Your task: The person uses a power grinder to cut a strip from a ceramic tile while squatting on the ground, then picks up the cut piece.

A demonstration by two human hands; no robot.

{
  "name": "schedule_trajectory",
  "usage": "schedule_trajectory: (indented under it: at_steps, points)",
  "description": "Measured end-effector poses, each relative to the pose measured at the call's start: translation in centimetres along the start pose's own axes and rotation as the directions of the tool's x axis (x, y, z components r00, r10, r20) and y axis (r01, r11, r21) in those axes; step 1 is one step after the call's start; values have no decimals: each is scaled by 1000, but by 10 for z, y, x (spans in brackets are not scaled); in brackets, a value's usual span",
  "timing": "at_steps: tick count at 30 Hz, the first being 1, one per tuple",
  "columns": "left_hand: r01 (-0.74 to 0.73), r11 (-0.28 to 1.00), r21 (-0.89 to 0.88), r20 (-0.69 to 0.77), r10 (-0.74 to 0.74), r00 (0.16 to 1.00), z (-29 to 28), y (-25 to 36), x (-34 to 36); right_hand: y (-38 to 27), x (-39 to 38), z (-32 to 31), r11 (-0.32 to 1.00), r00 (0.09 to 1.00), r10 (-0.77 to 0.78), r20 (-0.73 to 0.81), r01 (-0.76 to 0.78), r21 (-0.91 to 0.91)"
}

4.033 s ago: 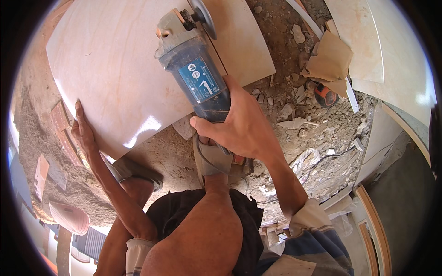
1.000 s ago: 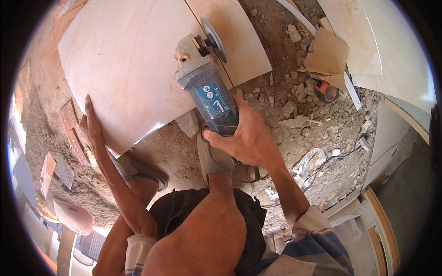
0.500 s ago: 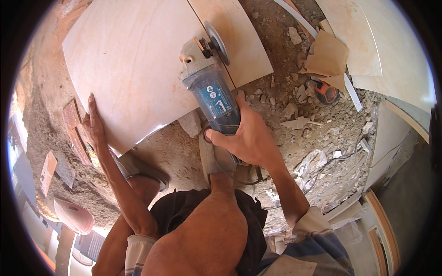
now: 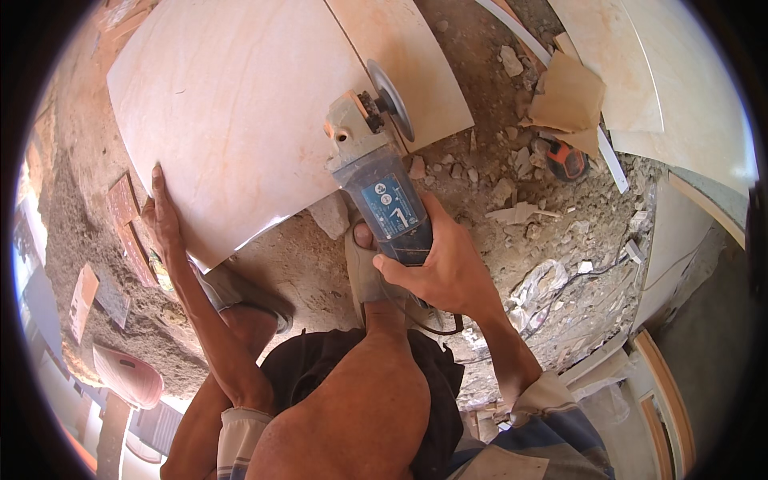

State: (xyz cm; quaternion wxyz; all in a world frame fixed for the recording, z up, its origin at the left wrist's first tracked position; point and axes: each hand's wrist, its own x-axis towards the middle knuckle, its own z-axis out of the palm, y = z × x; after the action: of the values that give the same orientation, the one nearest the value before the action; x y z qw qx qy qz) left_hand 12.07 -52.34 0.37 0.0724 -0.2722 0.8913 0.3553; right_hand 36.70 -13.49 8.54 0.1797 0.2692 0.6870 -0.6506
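Note:
A large pale cream tile (image 4: 240, 104) lies on the rubble floor at upper centre, with a thin cut line running down its right part. My right hand (image 4: 444, 268) grips the blue body of an angle grinder (image 4: 376, 176). The grinder's disc (image 4: 396, 100) stands on the tile at the cut line. My left hand (image 4: 164, 216) lies flat against the tile's lower left edge, fingers pointing up. My bare knees and a sandalled foot (image 4: 364, 268) sit below the tile.
Broken stone and cement rubble cover the floor at right. An orange tape measure (image 4: 566, 160) lies near cream tile offcuts (image 4: 568, 96). More large tiles (image 4: 680, 88) lean at upper right. Brown tile pieces (image 4: 128, 216) lie at left, a pink helmet (image 4: 128, 376) at lower left.
The grinder has moved toward me and to the right along the tile's cut line. My left hand has stayed pressed against the tile's lower left edge.

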Motion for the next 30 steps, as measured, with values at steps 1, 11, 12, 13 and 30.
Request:
schedule_trajectory:
  at_steps: [1,11,12,13,30]
  points:
    - [9,1000,-2,-2,-9,1000,-2,0,-1,-1,0,1,999,999,37,14,-37,19]
    - [-125,992,7,-91,125,988,9,7,-7,-2,20,2,998,1000,-2,-23,0,-66]
    - [-68,997,20,-39,69,997,4,4,-2,-1,17,1,999,1000,21,-5,-21,-50]
    - [-12,999,35,12,12,1000,-3,-2,8,0,13,1,998,999,44,12,-43,-35]
    - [-53,998,-34,21,54,998,0,-3,5,0,-5,-3,997,998,45,38,-48,68]
